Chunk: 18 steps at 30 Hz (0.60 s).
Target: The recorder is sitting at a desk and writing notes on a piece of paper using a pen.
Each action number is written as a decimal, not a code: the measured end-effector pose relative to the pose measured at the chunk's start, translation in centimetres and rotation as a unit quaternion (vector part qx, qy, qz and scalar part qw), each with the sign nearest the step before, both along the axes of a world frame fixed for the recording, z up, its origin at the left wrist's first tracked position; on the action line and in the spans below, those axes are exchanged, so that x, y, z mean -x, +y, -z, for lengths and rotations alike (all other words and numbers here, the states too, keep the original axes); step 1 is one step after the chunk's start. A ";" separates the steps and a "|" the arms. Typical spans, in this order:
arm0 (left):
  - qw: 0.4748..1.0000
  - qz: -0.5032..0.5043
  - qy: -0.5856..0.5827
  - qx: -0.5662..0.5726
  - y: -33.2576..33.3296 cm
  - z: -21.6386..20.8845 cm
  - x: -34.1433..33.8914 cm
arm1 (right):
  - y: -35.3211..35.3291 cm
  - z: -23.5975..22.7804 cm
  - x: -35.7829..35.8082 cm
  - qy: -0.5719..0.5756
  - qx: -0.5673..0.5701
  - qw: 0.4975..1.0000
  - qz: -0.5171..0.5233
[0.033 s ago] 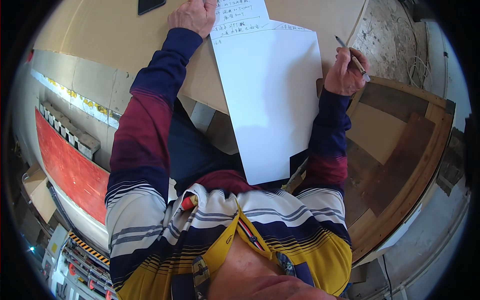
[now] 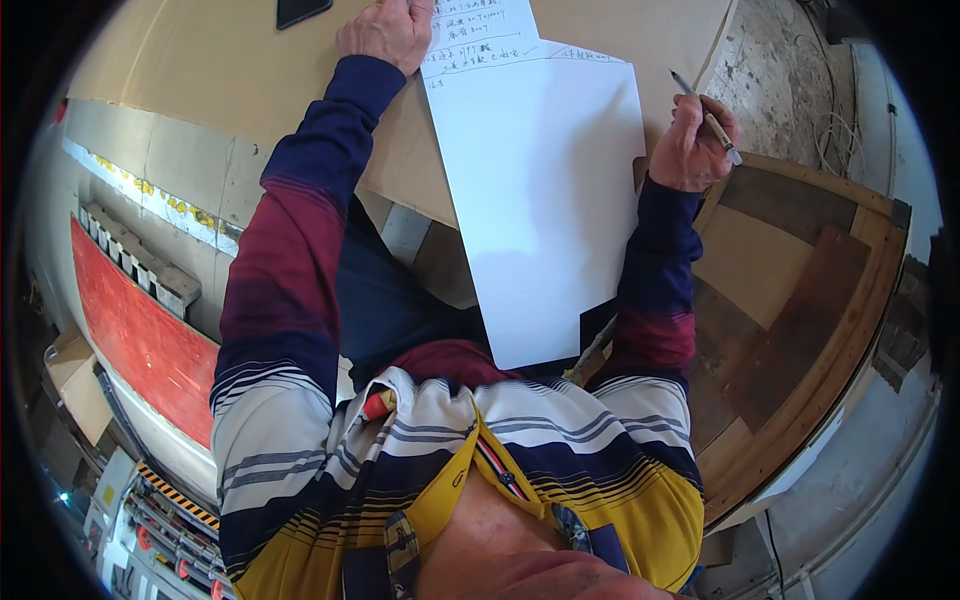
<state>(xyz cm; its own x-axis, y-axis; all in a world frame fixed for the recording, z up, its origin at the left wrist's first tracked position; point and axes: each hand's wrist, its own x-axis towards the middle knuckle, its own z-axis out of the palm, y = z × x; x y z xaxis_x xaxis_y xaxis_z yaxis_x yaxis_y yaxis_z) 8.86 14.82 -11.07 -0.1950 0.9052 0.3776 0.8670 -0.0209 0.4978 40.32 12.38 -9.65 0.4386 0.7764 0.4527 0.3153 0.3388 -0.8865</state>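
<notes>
One pen [image 2: 717, 130] is gripped in the right hand [image 2: 690, 148]. One white sheet [image 2: 540, 200] is spread between both hands, overhanging the desk [image 2: 200, 60]. Left hand [image 2: 384, 38] is placed at its upper left edge; grip can't be told. One dark device [image 2: 300, 10] is seen farther left.

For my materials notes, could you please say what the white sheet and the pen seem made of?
White sheet: probably paper or thin card, matte, from its crisp-cut edges and soft shading. Pen: likely smooth plastic, judging by its pale, translucent-looking end.
</notes>
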 end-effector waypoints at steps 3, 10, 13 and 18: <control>1.000 -0.002 0.020 -0.002 0.1 -0.1 0.0 | -0.6 -1.2 0.7 0.009 0.018 1.000 -0.006; 0.999 -0.020 0.042 0.016 0.0 0.1 0.4 | -1.5 -3.1 3.1 0.038 -0.029 0.990 -0.135; 0.998 -0.023 0.062 -0.006 0.1 0.4 0.1 | -1.7 -2.4 2.5 0.037 -0.017 0.981 -0.191; 0.987 0.064 -0.056 -0.137 0.3 0.9 -0.1 | -2.3 -0.7 1.0 0.017 0.031 0.967 -0.252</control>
